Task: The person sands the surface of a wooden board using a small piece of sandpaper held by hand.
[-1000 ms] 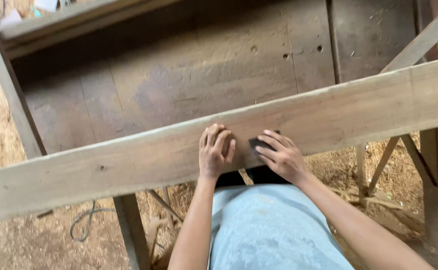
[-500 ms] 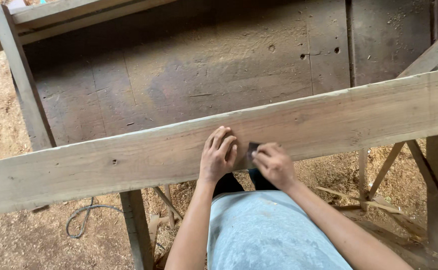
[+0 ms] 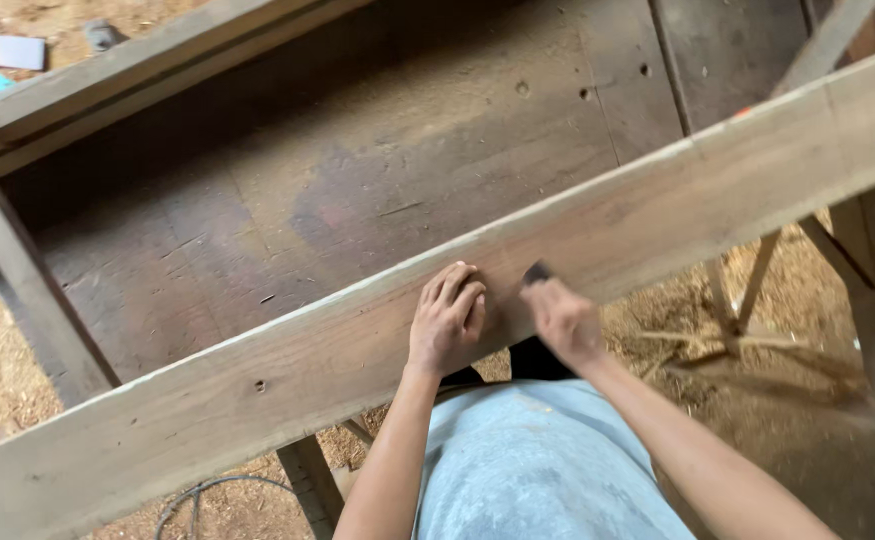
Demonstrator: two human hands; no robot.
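Note:
A long pale wooden plank (image 3: 257, 385) runs diagonally across the view, from lower left to upper right. My left hand (image 3: 447, 320) lies flat on the plank with its fingers pressed together. My right hand (image 3: 560, 318) is just to the right of it, closed around a small dark object (image 3: 535, 272) whose tip rests against the plank's surface. The right hand is blurred, so the object's kind is unclear. Both forearms reach up from my light blue shirt at the bottom.
Behind the plank is a dark, worn wooden workbench top (image 3: 357, 190) with a raised rail (image 3: 137, 65) along its far side. Sawdust covers the ground (image 3: 787, 370). Thin wooden braces (image 3: 747, 290) stand at right, a cable (image 3: 197, 495) lies at lower left.
The camera view has shifted, so the plank sits more steeply. My right hand has moved with the dark object along the plank and is blurred; my left hand stays pressed on the board.

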